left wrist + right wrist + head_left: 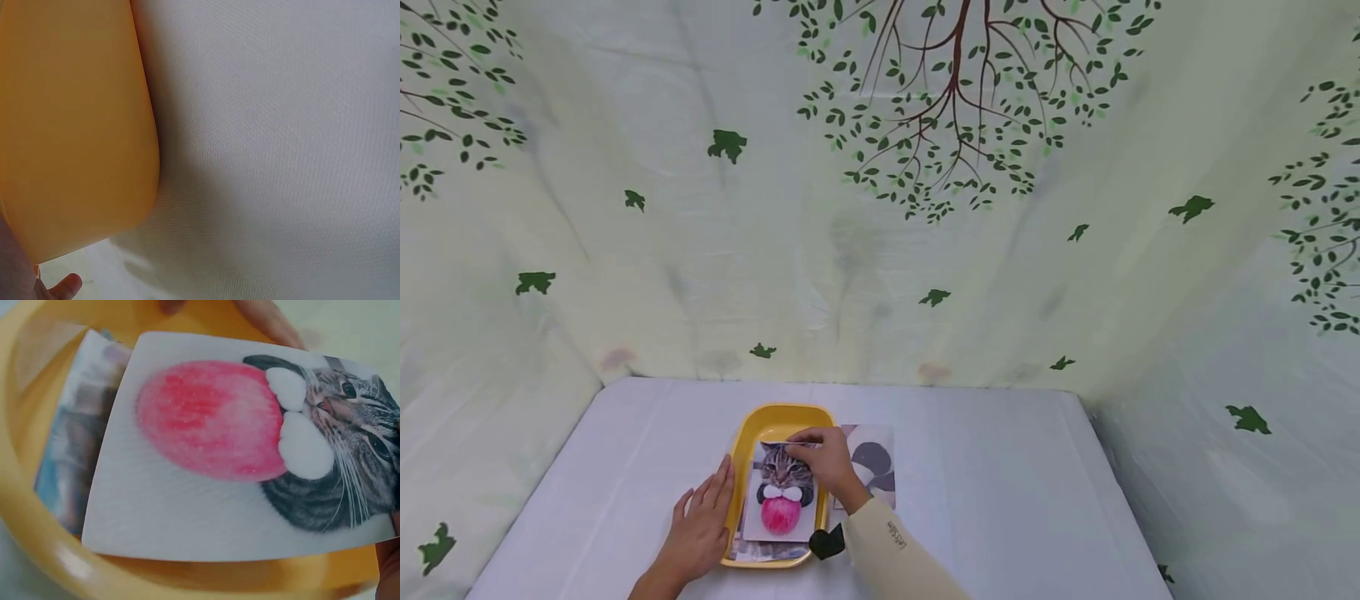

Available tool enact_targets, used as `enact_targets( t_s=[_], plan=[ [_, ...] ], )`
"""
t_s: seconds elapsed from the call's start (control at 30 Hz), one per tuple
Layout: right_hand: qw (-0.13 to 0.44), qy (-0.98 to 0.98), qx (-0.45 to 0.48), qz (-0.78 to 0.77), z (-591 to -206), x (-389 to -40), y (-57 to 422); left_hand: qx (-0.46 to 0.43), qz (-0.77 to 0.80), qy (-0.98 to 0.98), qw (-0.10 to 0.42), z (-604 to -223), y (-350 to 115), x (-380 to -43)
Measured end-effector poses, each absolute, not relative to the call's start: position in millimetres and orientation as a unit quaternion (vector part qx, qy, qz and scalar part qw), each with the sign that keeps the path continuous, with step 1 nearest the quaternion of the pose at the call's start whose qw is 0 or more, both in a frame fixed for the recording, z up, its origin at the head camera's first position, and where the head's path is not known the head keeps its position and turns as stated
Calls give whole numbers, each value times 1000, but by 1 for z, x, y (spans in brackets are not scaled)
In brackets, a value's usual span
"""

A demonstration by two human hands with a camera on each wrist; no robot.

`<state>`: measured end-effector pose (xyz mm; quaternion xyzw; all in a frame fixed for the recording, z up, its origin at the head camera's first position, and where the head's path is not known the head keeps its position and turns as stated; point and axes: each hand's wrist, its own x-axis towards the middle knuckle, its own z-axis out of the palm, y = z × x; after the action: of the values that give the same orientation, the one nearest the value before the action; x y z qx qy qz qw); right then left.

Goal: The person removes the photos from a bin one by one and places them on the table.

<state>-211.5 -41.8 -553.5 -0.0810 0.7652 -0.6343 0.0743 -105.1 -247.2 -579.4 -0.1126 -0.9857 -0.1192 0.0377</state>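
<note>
A yellow plastic tray sits on the white-covered table. My right hand pinches the top edge of a photo card showing a tabby cat and a pink ball, held over the tray. Seen by the right wrist camera, the card is tilted above another picture lying inside the tray. My left hand rests its straightened fingers against the tray's left side. Only the tray's outer wall and a bit of a hand show in the left wrist view.
To the right of the tray lies a picture with grey and dark shapes, partly behind the right hand. A small black object is by the right sleeve. Cloth walls printed with leaves and branches surround the table.
</note>
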Motion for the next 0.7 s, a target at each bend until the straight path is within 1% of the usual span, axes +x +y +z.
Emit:
enact_targets(
  t_s=[0.3,0.5,0.7],
  plan=[
    [24,696,-56,-715,-531,-237,-3,-116,-126,-985,26,-580,-250,-106],
    [14,700,-22,-714,-524,-251,31,-116,-133,-984,22,-580,-249,-107],
    [-6,721,-24,-693,-529,-262,70,-117,-141,-983,16,-580,-249,-107]
  ],
)
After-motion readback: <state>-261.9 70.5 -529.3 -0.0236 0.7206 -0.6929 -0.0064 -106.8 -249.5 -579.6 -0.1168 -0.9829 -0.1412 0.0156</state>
